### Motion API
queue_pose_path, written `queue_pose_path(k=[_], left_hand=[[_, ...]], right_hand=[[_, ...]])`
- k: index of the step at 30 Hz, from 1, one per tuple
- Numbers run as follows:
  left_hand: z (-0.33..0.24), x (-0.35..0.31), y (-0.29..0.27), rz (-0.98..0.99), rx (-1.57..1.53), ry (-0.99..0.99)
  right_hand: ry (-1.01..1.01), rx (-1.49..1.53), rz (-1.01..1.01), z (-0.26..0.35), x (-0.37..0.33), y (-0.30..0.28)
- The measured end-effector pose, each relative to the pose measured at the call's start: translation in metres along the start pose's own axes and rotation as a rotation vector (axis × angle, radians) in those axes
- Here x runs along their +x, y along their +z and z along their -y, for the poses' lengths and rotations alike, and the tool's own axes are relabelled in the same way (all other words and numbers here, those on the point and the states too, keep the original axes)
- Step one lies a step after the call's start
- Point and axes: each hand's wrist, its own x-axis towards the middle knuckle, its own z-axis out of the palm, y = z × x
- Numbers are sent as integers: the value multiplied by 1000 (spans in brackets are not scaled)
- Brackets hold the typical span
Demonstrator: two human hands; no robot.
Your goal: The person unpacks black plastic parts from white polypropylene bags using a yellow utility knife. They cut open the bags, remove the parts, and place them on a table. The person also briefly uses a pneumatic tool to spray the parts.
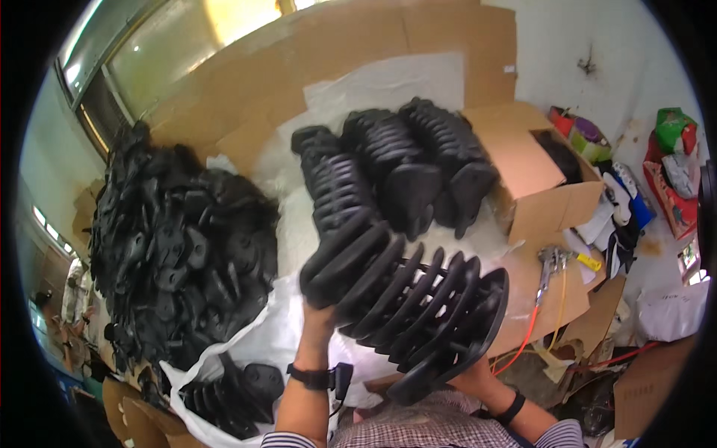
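Observation:
Between my hands is a stack of black paddle-shaped parts (422, 302), nested in a row with gaps between them. My left hand (320, 317) grips its left end, the fingers mostly hidden behind the parts. Under the right end my right hand (470, 377) closes on the same stack, its fingers also largely out of sight. Just beyond lie three similar black stacks: a left stack (336, 183), a middle stack (392, 160) and a right stack (455, 160). Below and left of my left hand, a white bag (258, 328) holds more such parts (235, 396).
A big heap of loose black parts (179, 246) covers the table's left. An open cardboard box (534, 205) stands at the right. Near it lie a metal tool with a yellow part (556, 261) and an orange hose (527, 336). Cardboard (358, 45) lines the back.

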Motion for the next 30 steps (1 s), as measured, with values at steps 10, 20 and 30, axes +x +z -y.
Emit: queue_pose_path(k=[10, 20, 30], left_hand=[[134, 88, 51, -207, 335, -373], [154, -5, 49, 46, 470, -394], [152, -19, 62, 159, 742, -328]], right_hand=[[68, -557, -425, -93, 37, -31], [79, -500, -451, -123, 17, -27], [285, -279, -632, -155, -2, -45]])
